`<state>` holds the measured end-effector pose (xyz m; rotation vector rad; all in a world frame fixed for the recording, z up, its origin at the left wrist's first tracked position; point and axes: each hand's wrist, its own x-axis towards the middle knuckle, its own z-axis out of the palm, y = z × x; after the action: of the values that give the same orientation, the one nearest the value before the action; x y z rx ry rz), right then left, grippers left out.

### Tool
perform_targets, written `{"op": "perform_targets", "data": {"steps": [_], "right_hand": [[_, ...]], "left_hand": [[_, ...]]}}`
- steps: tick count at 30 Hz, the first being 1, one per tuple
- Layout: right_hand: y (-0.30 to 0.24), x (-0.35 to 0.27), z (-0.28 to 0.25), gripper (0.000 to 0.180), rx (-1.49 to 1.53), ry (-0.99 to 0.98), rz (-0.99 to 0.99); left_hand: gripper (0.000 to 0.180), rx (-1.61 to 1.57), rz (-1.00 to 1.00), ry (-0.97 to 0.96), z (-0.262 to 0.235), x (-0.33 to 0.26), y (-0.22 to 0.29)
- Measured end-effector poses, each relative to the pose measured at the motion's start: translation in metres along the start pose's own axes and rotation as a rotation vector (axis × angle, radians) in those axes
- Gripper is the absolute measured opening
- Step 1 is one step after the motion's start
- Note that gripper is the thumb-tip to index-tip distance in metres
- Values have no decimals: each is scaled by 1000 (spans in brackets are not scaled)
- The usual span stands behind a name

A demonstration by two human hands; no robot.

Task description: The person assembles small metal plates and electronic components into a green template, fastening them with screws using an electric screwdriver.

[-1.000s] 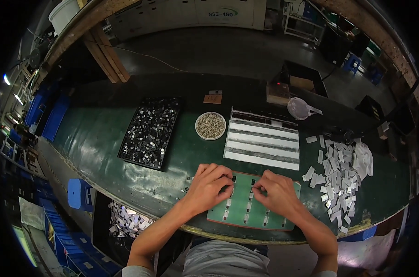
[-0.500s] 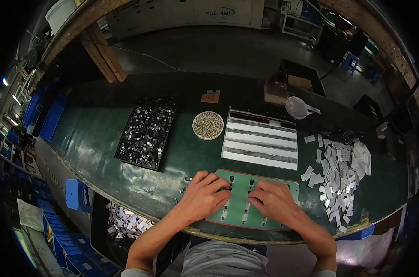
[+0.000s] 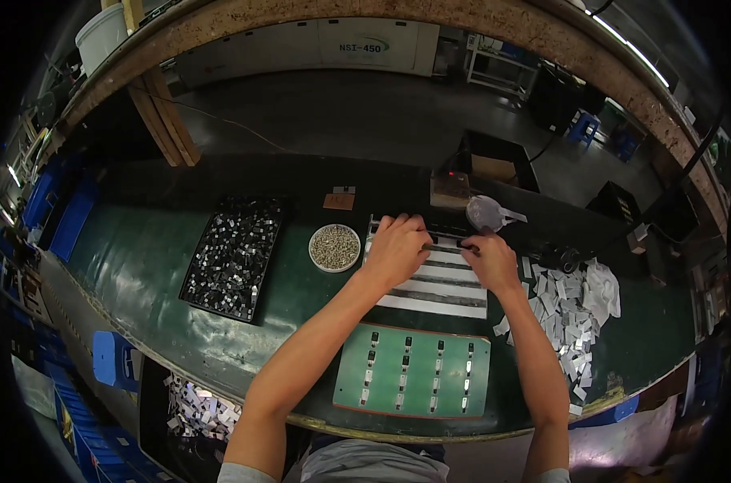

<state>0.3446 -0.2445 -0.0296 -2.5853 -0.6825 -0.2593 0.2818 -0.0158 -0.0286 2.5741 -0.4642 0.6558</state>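
Note:
My left hand (image 3: 399, 251) and my right hand (image 3: 492, 261) both reach over the far part of a board (image 3: 438, 304) striped white and dark grey. Fingers of each are bent and drawn together at the dark row along its far side; what is in them, if anything, is too small to make out. Nearer to me lies a green plate (image 3: 422, 364) with rounded corners. Several small black-and-silver pieces (image 3: 405, 362) stand on it in rows, the upper ones mostly black, the lower ones mostly silver.
Left are a black tray (image 3: 190, 299) heaped with small black-and-silver pieces and a white round dish (image 3: 311, 259) of tiny pale metal parts. Right lie a pile of grey-white strips (image 3: 560, 304) and a crumpled plastic bag (image 3: 601, 291). A round grey scoop (image 3: 486, 213) sits behind the board.
Both hands have left the green plate and moved away from me to the striped board. The plate now shows uncovered. The whole view has shifted slightly.

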Motion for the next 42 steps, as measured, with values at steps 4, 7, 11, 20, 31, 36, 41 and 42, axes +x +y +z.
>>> {"op": "perform_targets", "data": {"steps": [4,7,11,20,31,36,41,42], "right_hand": [[-2,9,12,18,-4,-74,18],[6,12,18,17,-5,-62,15],[12,16,20,15,13,-42,-9],[16,14,18,13,145,35,16],[-29,-99,-50,9,460,-163,21],[-38,-146,-68,9,422,-253,-5],[-42,-159,-74,9,280,-262,-46],[-42,-160,-73,8,240,-246,-63]], "left_hand": [[11,75,-72,-69,29,22,-10],[10,100,-37,-69,37,27,-12],[10,127,-35,-100,42,33,-12],[6,129,23,-6,39,28,-9],[6,-351,6,-126,-37,-72,86],[9,-357,16,-184,-39,-101,102],[9,-329,7,-219,-37,-106,107],[9,-328,11,-218,-36,-106,107]]}}
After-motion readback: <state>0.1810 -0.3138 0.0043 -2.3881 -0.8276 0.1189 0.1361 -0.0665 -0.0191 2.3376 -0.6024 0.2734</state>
